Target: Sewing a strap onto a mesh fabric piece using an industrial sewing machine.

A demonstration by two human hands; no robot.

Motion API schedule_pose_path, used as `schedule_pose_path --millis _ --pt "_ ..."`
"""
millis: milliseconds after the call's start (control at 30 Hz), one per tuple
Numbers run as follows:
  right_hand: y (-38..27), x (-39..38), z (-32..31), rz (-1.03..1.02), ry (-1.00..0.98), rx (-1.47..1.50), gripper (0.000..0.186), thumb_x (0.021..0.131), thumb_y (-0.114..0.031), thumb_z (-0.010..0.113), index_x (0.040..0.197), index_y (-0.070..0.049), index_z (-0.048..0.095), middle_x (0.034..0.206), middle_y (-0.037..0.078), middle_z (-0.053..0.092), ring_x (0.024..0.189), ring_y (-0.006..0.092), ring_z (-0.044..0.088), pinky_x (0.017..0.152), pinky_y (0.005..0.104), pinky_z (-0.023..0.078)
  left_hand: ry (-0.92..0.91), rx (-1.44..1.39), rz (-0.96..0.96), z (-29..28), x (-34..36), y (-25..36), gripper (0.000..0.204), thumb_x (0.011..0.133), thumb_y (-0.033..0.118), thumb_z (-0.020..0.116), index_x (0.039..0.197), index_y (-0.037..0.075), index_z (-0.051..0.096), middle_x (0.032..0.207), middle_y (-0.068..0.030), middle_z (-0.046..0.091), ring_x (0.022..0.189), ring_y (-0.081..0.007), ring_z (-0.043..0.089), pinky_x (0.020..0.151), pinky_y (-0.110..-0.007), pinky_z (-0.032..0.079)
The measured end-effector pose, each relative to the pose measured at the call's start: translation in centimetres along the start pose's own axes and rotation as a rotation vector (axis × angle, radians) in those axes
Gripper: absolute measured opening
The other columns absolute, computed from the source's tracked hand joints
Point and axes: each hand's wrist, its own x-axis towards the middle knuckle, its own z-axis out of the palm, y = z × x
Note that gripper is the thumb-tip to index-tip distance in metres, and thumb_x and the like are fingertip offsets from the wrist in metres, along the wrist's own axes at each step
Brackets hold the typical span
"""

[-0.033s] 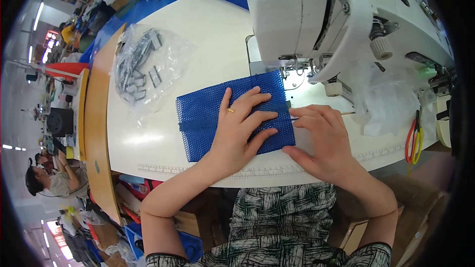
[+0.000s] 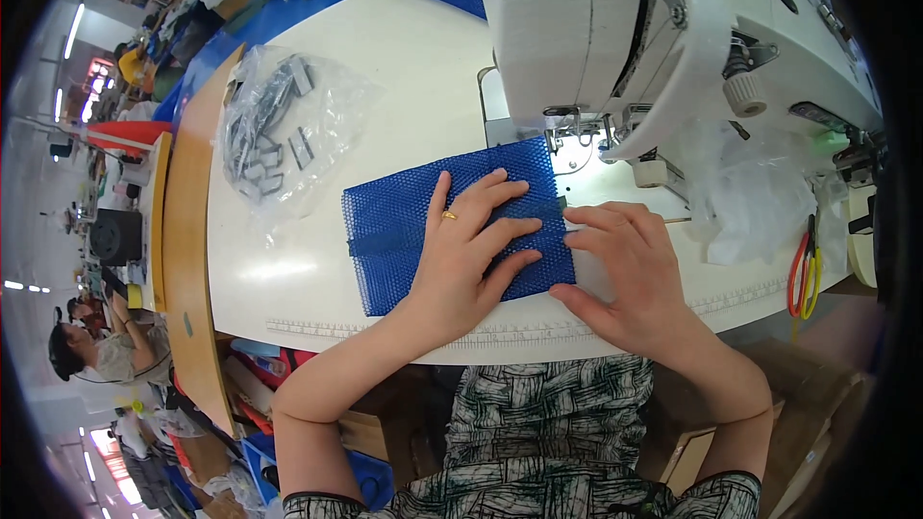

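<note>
A rectangular piece of blue mesh fabric (image 2: pixel 385 274) lies on the white sewing table, with a darker blue band (image 2: pixel 380 242) running across it. My left hand (image 2: pixel 461 255) rests flat on the mesh, fingers spread, a ring on one finger. At the mesh's right edge is my right hand (image 2: pixel 630 269); its fingertips touch the edge beside a small dark tab (image 2: pixel 563 203), and its thumb lies apart near the lower right corner. The mesh's far right corner sits beside the needle and presser foot area (image 2: pixel 577 130) of a white sewing machine (image 2: pixel 543 38).
A clear plastic bag (image 2: pixel 332 101) with several grey strip pieces lies at the left. On the right are crumpled clear plastic (image 2: pixel 755 197) and red-and-yellow-handled scissors (image 2: pixel 806 274). A printed ruler strip (image 2: pixel 519 334) follows the table's near edge. Another person (image 2: pixel 120 346) sits far left.
</note>
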Motion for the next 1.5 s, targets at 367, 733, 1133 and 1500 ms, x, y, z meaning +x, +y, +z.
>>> schedule_pose_path --millis 367,733,1133,1500 --pt "0.4 0.2 0.0 -0.103 -0.037 -0.053 0.038 0.078 -0.02 0.081 0.113 -0.011 0.072 0.12 0.007 0.062 0.11 0.0284 0.056 0.093 0.0453 0.045 -0.038 0.044 -0.192 -4.9 4.9 -1.3 0.037 0.086 0.021 0.083 0.116 0.002 0.073 0.118 -0.0124 0.07 0.112 -0.0272 0.065 0.106 -0.044 0.044" --pt "-3.6 2.6 -0.4 0.312 0.15 0.659 0.038 0.091 -0.014 0.078 0.125 -0.006 0.062 0.12 0.006 0.063 0.11 0.0166 0.06 0.092 0.0318 0.047 0.178 -1.132 -0.613 -9.9 -0.2 0.1 0.02 0.102 0.02 0.071 0.106 0.0 0.071 0.09 -0.0046 0.076 0.078 -0.0074 0.07 0.072 -0.021 0.059" --pt "-7.4 4.8 -2.7 0.475 0.065 1.065 0.018 0.099 -0.017 0.074 0.103 -0.004 0.063 0.119 0.006 0.066 0.096 0.0082 0.06 0.083 0.0256 0.05 0.279 -1.272 -0.471 -12.8 -3.0 3.3 0.024 0.105 0.022 0.066 0.111 -0.001 0.068 0.095 -0.0065 0.077 0.079 -0.008 0.073 0.071 -0.022 0.061" --pt "-9.2 6.2 -3.7 0.365 0.136 1.111 0.014 0.102 -0.015 0.069 0.103 -0.003 0.063 0.09 -0.001 0.066 0.082 0.0054 0.06 0.075 0.0219 0.049 0.279 -1.304 -0.406 -13.8 -3.9 4.1 0.025 0.107 0.026 0.062 0.111 0.003 0.069 0.099 -0.0046 0.077 0.085 -0.0094 0.073 0.078 -0.024 0.06"
